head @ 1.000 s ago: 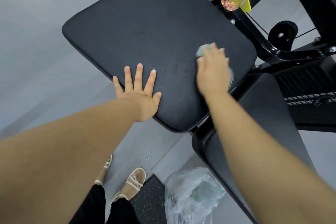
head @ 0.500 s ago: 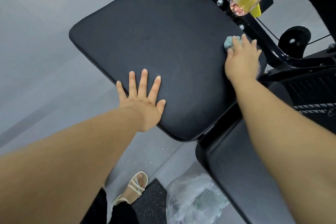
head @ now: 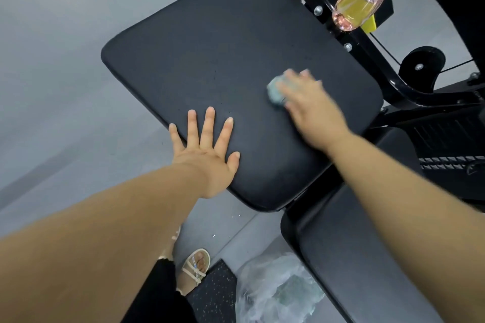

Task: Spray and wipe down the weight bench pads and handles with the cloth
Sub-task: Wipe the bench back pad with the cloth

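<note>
Head view is showing the right hand (head: 312, 107) pressing a small bunched blue cloth (head: 274, 92) onto the black pad (head: 223, 60), toward the pad's right side. The hand is blurring in the frame, so whether its fingers are curling round the cloth or lying flat over it cannot be told. The cloth is poking out from under the fingertips on their left. The left hand (head: 207, 155) is resting flat on the near left edge of the pad, fingers straight and spread, holding nothing and probably bracing.

Most of the bare pad is lying up and to the left of the cloth, stretching away toward the far left corner. The right hand is the nearer one to that stretch, since the cloth is sitting under it. A wipe in that direction is looking like the natural stroke. The spray bottle (head: 359, 5) is hanging on the frame beyond the pad's far right edge, also nearer the right hand. A second pad (head: 354, 257) is lying below the right forearm.
</note>
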`<move>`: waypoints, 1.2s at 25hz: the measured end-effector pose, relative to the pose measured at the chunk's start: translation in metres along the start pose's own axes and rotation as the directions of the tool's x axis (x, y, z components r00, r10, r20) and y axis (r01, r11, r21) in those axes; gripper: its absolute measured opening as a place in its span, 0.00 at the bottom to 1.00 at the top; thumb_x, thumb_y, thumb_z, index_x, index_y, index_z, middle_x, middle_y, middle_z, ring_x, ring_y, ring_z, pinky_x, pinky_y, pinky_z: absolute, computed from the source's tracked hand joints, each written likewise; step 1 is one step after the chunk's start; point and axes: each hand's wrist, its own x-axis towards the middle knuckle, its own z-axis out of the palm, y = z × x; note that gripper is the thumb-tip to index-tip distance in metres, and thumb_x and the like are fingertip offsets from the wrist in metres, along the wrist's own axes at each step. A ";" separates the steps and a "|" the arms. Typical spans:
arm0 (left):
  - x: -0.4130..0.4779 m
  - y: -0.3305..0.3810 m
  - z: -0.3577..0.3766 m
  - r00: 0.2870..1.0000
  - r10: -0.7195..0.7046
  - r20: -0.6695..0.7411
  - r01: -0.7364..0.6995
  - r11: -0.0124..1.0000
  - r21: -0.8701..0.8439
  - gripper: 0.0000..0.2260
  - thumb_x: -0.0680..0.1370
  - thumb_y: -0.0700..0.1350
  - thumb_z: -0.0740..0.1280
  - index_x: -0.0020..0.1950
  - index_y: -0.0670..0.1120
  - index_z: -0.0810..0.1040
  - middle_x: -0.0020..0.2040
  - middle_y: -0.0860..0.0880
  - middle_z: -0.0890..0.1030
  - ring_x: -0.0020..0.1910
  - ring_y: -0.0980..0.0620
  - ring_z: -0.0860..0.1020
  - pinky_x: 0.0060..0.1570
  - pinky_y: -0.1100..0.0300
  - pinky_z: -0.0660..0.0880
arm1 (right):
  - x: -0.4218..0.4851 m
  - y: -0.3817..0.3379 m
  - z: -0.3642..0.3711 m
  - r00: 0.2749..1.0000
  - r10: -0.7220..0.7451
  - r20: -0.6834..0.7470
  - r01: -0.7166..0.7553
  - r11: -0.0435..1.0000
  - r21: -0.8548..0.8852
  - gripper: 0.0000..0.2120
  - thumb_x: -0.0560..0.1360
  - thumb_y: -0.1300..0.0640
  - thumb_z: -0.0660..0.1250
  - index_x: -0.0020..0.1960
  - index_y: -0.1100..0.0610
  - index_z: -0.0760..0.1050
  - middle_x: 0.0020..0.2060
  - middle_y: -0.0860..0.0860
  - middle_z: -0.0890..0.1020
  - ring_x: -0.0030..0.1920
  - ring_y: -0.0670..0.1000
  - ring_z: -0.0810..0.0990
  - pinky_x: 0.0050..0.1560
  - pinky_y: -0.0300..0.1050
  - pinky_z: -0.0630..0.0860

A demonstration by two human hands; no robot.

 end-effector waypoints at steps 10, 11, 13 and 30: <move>0.000 -0.007 0.001 0.997 0.074 -0.034 -0.074 0.997 -0.016 0.28 0.80 0.60 0.41 0.73 0.53 0.29 0.74 0.48 0.28 0.72 0.40 0.29 0.68 0.36 0.34 | -0.013 -0.095 0.022 0.990 0.144 -0.006 -0.143 0.987 0.068 0.20 0.78 0.53 0.54 0.69 0.54 0.70 0.69 0.55 0.71 0.70 0.65 0.63 0.69 0.61 0.56; -0.003 -0.013 0.000 0.992 0.087 -0.094 -0.089 0.996 -0.017 0.29 0.80 0.59 0.43 0.75 0.52 0.32 0.76 0.48 0.32 0.74 0.41 0.33 0.70 0.39 0.38 | -0.027 -0.092 0.019 0.999 0.023 0.042 -0.026 0.997 0.070 0.20 0.78 0.53 0.54 0.68 0.54 0.72 0.68 0.55 0.72 0.69 0.65 0.65 0.68 0.60 0.56; -0.004 -0.027 -0.011 0.950 0.131 -0.284 -0.140 0.990 -0.014 0.29 0.80 0.57 0.48 0.77 0.49 0.43 0.78 0.48 0.48 0.76 0.45 0.49 0.71 0.46 0.52 | -0.033 -0.061 0.011 0.986 -0.153 0.059 0.150 0.987 0.056 0.19 0.78 0.53 0.55 0.66 0.54 0.73 0.67 0.56 0.72 0.68 0.65 0.66 0.67 0.61 0.56; 0.055 -0.113 -0.070 0.895 -0.236 -0.379 0.160 0.962 -0.221 0.21 0.79 0.39 0.54 0.72 0.44 0.66 0.75 0.48 0.62 0.71 0.44 0.64 0.64 0.50 0.64 | 0.022 -0.161 0.044 0.969 -0.227 0.096 0.214 0.968 0.132 0.21 0.76 0.55 0.54 0.66 0.53 0.73 0.67 0.52 0.73 0.68 0.61 0.68 0.68 0.56 0.61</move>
